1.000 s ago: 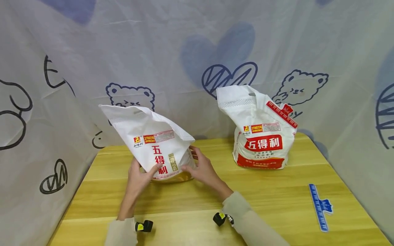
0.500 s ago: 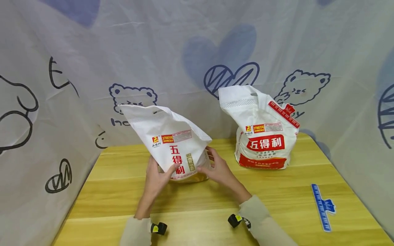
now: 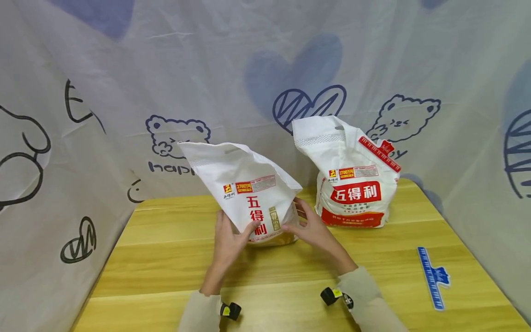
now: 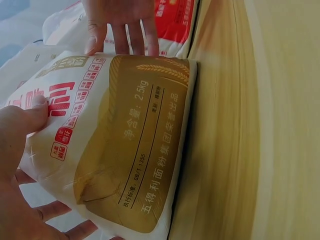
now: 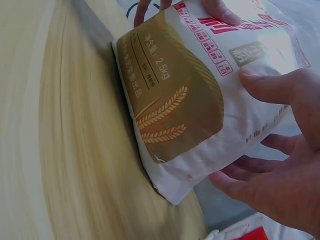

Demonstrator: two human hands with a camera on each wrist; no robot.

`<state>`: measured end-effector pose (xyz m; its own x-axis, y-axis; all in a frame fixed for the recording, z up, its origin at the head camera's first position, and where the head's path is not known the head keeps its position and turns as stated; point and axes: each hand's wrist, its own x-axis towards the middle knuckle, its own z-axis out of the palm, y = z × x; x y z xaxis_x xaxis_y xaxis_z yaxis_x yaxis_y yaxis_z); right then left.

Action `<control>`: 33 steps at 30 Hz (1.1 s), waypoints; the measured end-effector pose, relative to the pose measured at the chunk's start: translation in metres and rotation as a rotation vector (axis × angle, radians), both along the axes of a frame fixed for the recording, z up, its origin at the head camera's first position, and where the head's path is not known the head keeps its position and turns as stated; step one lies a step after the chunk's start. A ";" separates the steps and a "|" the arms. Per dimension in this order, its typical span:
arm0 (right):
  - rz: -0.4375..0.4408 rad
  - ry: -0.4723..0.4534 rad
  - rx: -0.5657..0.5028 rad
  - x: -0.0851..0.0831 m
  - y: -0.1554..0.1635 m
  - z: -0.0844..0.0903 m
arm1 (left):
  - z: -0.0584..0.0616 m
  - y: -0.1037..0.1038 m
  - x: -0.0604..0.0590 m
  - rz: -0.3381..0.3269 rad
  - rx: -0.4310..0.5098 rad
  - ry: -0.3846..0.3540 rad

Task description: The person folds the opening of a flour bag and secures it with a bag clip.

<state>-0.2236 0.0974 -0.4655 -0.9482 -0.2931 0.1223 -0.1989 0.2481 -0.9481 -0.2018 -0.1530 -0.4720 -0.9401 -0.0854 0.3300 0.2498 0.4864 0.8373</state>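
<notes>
A white flour bag (image 3: 249, 193) with red characters and a gold base stands on the wooden table (image 3: 166, 258), its top leaning left. My left hand (image 3: 231, 236) grips its lower left side, thumb on the front. My right hand (image 3: 310, 226) grips the lower right side. In the left wrist view the thumb (image 4: 30, 116) presses the bag (image 4: 130, 150) and the other hand's fingers (image 4: 127, 30) show beyond it. The right wrist view has the bag's gold base (image 5: 175, 100) against the table with my right hand (image 5: 280, 170) cupping its side.
A second, fuller flour bag (image 3: 352, 184) stands at the back right, close to the held bag. A blue ruler-like clip (image 3: 433, 278) lies at the front right. Printed cloth walls (image 3: 83, 115) surround the table on three sides.
Both hands have slid the held bag to the right across the table, bringing it close to the second bag. The grip is the same.
</notes>
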 end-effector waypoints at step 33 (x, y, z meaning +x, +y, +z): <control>-0.150 0.112 -0.254 -0.003 0.023 0.038 | 0.050 -0.008 0.003 -0.033 0.170 0.083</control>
